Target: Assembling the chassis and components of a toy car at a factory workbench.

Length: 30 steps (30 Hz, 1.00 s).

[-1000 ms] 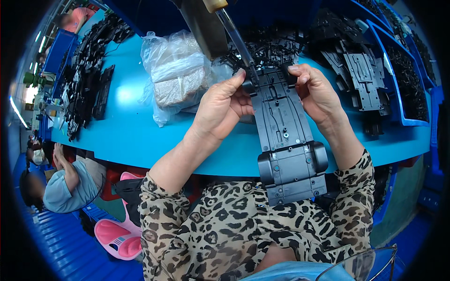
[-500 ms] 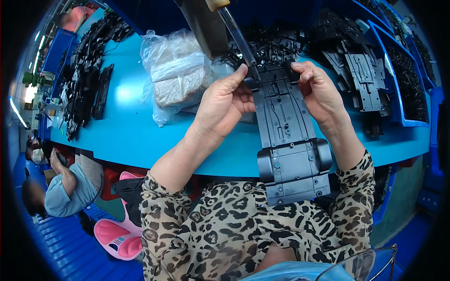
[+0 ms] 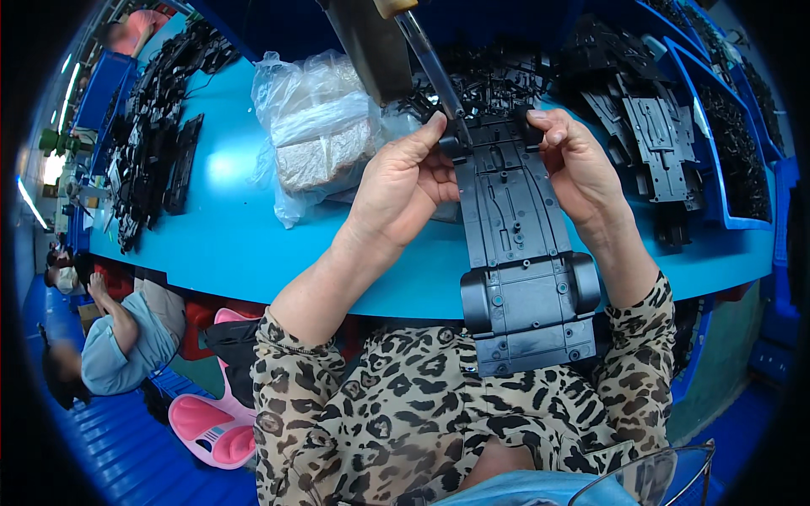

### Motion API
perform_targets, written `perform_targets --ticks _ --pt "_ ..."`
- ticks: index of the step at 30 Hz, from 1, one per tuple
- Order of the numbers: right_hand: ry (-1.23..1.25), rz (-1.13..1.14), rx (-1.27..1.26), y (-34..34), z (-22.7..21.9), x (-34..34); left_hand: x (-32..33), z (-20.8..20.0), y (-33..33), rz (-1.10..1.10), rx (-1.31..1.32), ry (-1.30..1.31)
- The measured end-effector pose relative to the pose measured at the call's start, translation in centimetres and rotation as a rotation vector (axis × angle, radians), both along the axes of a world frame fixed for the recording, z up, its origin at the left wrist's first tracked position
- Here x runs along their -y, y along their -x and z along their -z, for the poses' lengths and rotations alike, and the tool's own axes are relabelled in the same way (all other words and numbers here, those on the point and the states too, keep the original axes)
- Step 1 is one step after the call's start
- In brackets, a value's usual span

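Note:
Between my hands is a long black plastic toy-car chassis (image 3: 515, 219), its ribbed face with small posts turned up and its near end over my lap. My left hand (image 3: 405, 173) grips the far left corner, thumb on top and fingers beneath. At the far right corner my right hand (image 3: 578, 156) pinches the part by its rounded arch. The metal shaft of a hanging screwdriver tool (image 3: 432, 63) comes down to the chassis's far left corner, close to my left thumb. Its very tip is hard to make out.
A plastic-wrapped block (image 3: 325, 156) sits left on the blue table (image 3: 232, 261). Small black parts (image 3: 498, 76) lie heaped beyond the chassis. More chassis (image 3: 658, 139) are stacked right, beside a blue bin (image 3: 721, 181). Black parts (image 3: 152, 143) line the far left, where a co-worker (image 3: 126, 337) sits.
The chassis has turned slightly, its near end shifting a little left and toward me. My hands keep their hold. The co-worker at left has leaned slightly.

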State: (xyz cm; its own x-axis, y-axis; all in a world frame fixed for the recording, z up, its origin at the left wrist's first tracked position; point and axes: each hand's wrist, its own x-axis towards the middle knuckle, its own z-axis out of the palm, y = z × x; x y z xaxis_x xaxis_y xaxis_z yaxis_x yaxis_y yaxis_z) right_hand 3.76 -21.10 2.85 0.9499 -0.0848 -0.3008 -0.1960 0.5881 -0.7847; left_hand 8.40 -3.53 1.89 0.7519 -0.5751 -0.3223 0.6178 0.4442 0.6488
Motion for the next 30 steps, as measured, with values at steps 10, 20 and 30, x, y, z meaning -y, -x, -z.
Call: perform_targets --ticks 10,20,30 --pt "-0.018 0.021 -0.004 0.04 -0.44 -0.2 -0.05 -0.09 0.05 0.002 0.021 0.0" --pt "0.004 0.024 -0.02 -0.15 -0.45 -0.2 0.04 0.11 -0.08 -0.017 0.003 -0.004" --pt "0.003 0.01 -0.025 -0.12 -0.25 -0.15 0.14 0.43 -0.12 -0.03 0.012 -0.016"
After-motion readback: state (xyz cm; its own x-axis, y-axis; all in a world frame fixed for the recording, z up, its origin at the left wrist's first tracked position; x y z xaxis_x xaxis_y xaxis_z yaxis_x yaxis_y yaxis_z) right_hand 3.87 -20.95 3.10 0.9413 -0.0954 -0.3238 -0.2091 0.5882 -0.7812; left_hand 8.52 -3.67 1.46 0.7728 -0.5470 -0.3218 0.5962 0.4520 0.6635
